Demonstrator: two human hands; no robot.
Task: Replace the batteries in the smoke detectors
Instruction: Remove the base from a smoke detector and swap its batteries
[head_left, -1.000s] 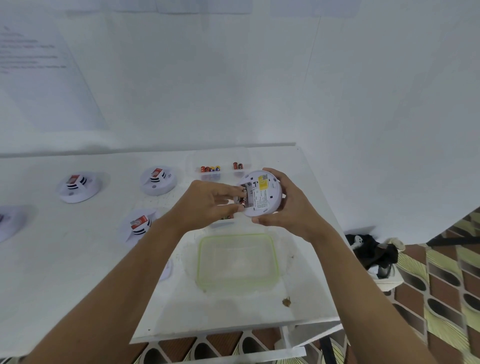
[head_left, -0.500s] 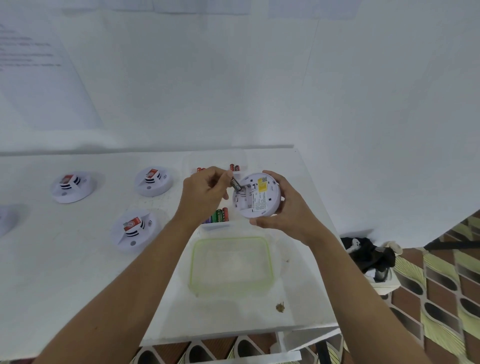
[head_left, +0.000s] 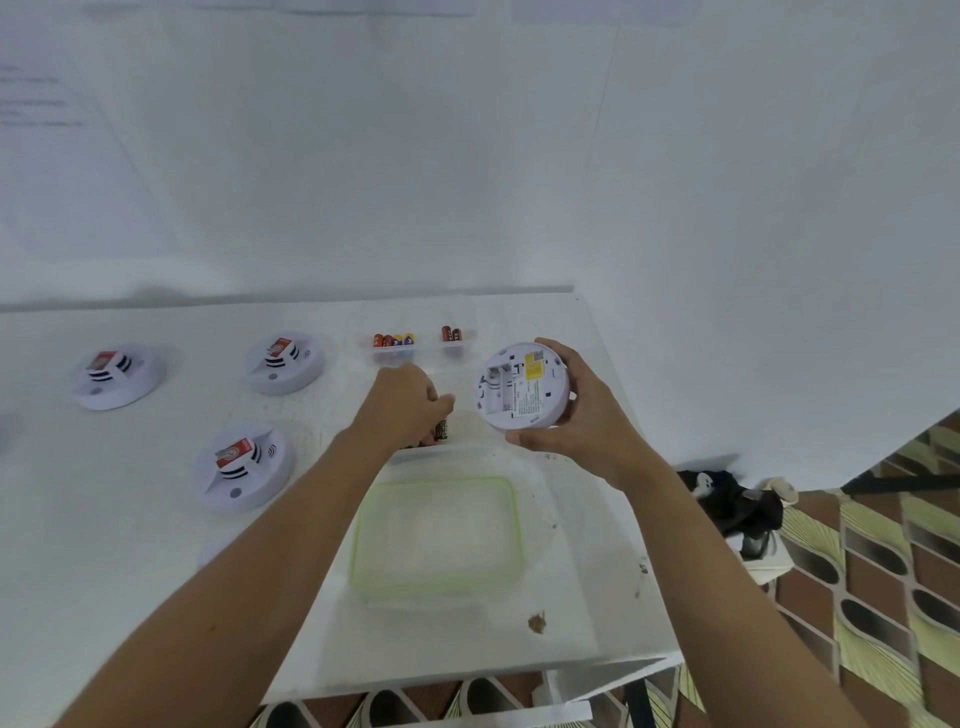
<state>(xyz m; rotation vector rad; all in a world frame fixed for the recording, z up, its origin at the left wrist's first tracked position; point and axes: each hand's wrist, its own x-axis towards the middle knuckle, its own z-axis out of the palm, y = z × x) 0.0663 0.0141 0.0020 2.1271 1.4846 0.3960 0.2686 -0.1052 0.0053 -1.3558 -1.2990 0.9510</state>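
The right hand (head_left: 587, 421) is grasping the smoke detector (head_left: 521, 387) by its rim, thumb under the near edge and fingers wrapping the far side. It is holding the unit in the air above the right part of the table (head_left: 104, 519). The round body is standing tilted, its flat back facing the camera and slightly left. The open battery bay (head_left: 493, 382) is sitting on the left of that back, with the yellow label (head_left: 533, 366) at upper right.

The left hand (head_left: 408, 402) is hanging knuckles-up over the near tray (head_left: 431, 453), fingers curled. A dark battery (head_left: 442, 428) is showing just under the fingertips, its long axis near upright. Whether the fingers are gripping it cannot be told.

Half a second ago this hand was pinching a battery at the bay. It has since come down and left to the tray, and the bay is now showing bare.

The far-left detector (head_left: 117, 376), rear detector (head_left: 284, 364) and near detector (head_left: 243, 467) are resting on the table. The far tray (head_left: 415, 349) is holding batteries, and a green-rimmed container (head_left: 358, 540) is sitting in front.
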